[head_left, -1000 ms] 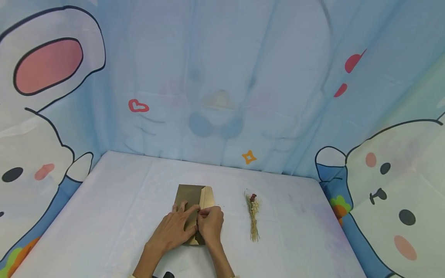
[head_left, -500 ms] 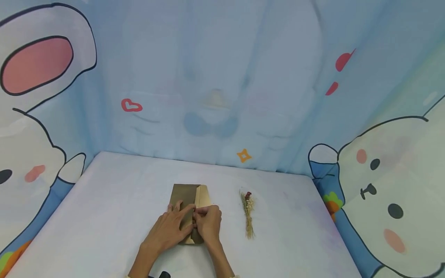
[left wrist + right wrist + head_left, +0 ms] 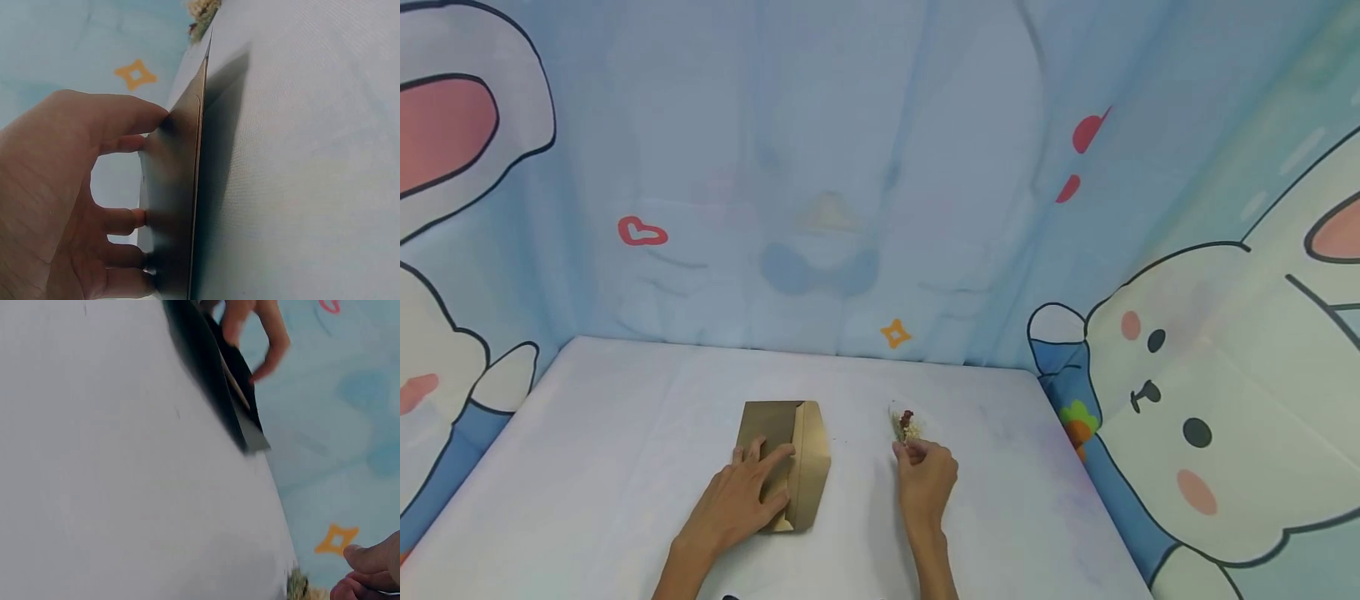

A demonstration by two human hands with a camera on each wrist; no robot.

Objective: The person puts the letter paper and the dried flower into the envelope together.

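A gold-brown paper envelope (image 3: 811, 475) lies on the white table, its right flap standing a little up from the body. My left hand (image 3: 737, 500) rests on it with spread fingers; in the left wrist view the fingertips (image 3: 139, 217) touch its face. To the right lies a small bunch of dried flowers (image 3: 906, 423) with a dark red bloom at the top. My right hand (image 3: 927, 482) is over its stems, which it hides in the head view. The right wrist view shows thumb and fingers apart, close beside the flower heads (image 3: 299, 584).
A white cloth covers the table (image 3: 1000, 500). Behind it hangs a blue curtain (image 3: 715, 150) printed with cartoon rabbits. A small black object (image 3: 730, 597) shows at the bottom edge, by the left forearm.
My right hand has left the envelope's flap and moved right to the dried flowers, which have stayed in place. The flap has risen slightly. The head view has turned to the right.
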